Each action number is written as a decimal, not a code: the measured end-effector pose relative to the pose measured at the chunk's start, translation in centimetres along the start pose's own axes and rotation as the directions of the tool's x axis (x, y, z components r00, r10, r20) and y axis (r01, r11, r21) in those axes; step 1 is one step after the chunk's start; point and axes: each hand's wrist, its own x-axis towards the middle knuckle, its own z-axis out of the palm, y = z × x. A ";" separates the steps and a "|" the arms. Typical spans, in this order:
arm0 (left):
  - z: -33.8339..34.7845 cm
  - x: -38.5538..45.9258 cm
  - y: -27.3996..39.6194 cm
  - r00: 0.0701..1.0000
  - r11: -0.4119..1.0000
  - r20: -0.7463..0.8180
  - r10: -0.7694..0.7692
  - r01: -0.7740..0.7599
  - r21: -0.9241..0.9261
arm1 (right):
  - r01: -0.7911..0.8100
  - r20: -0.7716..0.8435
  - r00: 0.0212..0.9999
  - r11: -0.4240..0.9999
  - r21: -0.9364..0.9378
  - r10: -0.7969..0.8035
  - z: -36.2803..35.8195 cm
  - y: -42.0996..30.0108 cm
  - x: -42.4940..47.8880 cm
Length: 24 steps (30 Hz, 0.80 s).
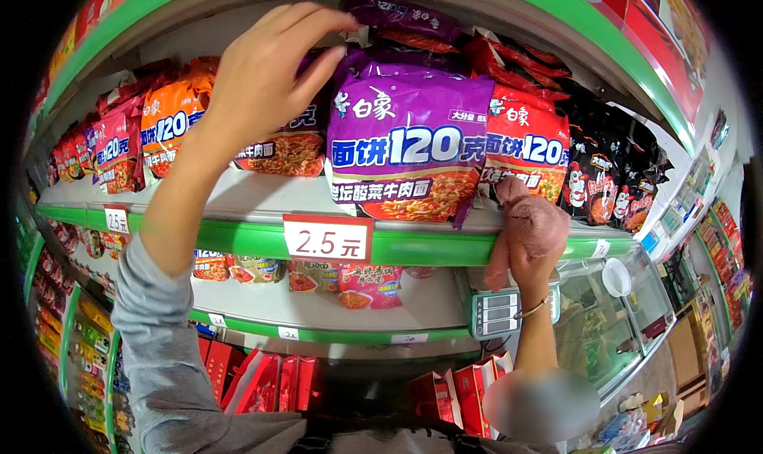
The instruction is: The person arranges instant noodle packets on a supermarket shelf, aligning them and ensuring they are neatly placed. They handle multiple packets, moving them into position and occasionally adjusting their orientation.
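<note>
My left hand is raised over the upper shelf, thumb and fingers apart, with nothing in it. Its fingertips are by the upper left corner of a large purple instant noodle pack; whether they touch it I cannot tell. That pack stands upright at the shelf's front edge. Behind my wrist, another noodle pack is partly hidden. Bunched in my right hand is a pink cloth, held before the shelf edge below a red noodle pack.
Orange noodle packs stand left, black ones right. A price card hangs on the green shelf edge. Below are a lower shelf with more packs, a digital scale and red gift boxes. A glass display case stands right.
</note>
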 end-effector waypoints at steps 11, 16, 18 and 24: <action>9.4 5.0 -4.5 0.989 0.948 0.126 0.071 -0.106 0.300 | -0.028 -0.001 1.000 0.999 0.024 0.028 -0.1 0.4 -0.2; 10.1 5.7 -3.6 0.968 0.872 0.231 -0.099 -0.027 0.489 | -0.027 -0.006 1.000 0.999 0.022 0.027 0.1 1.0 -0.9; 10.4 5.6 -4.7 0.950 0.873 0.287 -0.123 -0.034 0.487 | -0.074 -0.017 0.997 0.996 0.053 0.075 0.2 0.9 -0.9; 9.9 3.3 -8.6 0.992 0.944 0.099 -0.073 0.037 0.326 | -0.112 -0.028 0.993 0.993 0.046 0.114 0.6 1.1 -1.3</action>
